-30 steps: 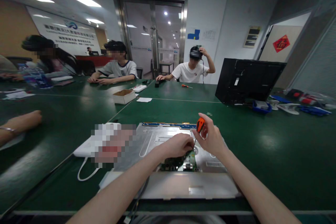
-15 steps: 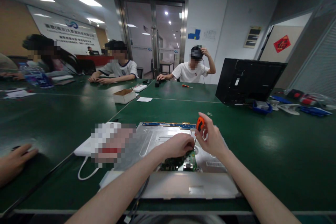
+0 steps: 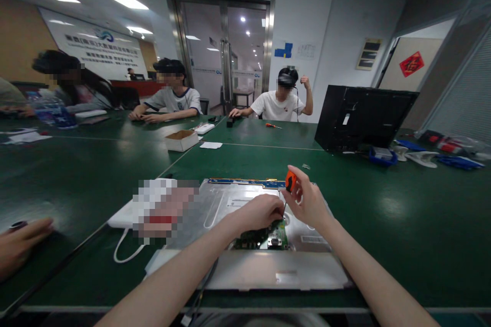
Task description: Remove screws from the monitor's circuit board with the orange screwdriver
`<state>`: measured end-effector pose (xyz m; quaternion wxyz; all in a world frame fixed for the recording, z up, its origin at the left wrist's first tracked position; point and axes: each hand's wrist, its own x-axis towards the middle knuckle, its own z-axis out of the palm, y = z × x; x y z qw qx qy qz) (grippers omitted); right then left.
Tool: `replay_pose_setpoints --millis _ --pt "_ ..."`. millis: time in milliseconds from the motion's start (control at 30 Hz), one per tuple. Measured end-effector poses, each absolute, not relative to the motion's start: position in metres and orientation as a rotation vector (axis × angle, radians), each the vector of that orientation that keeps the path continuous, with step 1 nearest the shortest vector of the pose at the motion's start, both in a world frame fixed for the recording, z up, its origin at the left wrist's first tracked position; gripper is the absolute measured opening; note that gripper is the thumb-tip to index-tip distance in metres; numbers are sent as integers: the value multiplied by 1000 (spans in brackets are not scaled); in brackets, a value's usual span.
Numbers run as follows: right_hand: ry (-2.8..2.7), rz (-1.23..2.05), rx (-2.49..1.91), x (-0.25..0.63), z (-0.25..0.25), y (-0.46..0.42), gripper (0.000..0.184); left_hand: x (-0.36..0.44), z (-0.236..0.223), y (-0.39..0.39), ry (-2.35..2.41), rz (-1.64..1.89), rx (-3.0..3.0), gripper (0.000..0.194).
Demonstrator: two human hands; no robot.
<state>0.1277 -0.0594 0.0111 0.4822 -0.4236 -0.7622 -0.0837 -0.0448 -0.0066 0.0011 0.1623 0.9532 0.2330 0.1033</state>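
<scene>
Our right hand has thumb and fingers pinched round the handle of the orange screwdriver, probably for easy twisting. Our left hand curls in close by the shaft, maybe to steady it; can't tell if those fingers grip anything. The shaft points down by the circuit board on the metal panel, which lies flat on the table, presumably for stability.

Glass drs in wht wall.
</scene>
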Motion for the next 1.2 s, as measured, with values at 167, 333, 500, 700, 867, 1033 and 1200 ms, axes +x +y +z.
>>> replay_pose_setpoints --millis 167,333,500,700,867,1033,1200 --pt "-1855 -160 -1041 126 12 -61 56 -45 4 -9 643 309 2700 18" --pt "-1815 -186 -1060 126 10 -59 55 -45 4 -8 673 289 2682 18" --pt "-1819 -204 -1048 127 9 -58 51 -45 3 -8 695 292 2712 15" --pt "-1870 -187 -1030 127 13 -62 58 -45 4 -9 670 300 2714 15" --pt "-1844 -167 -1061 127 12 -61 58 -45 5 -10 670 305 2689 16" --pt "-1811 -174 -1079 128 9 -57 51 -45 5 -10 679 297 2692 18" --pt "-1827 -172 -1070 129 10 -58 51 -45 4 -9 691 297 2693 17"
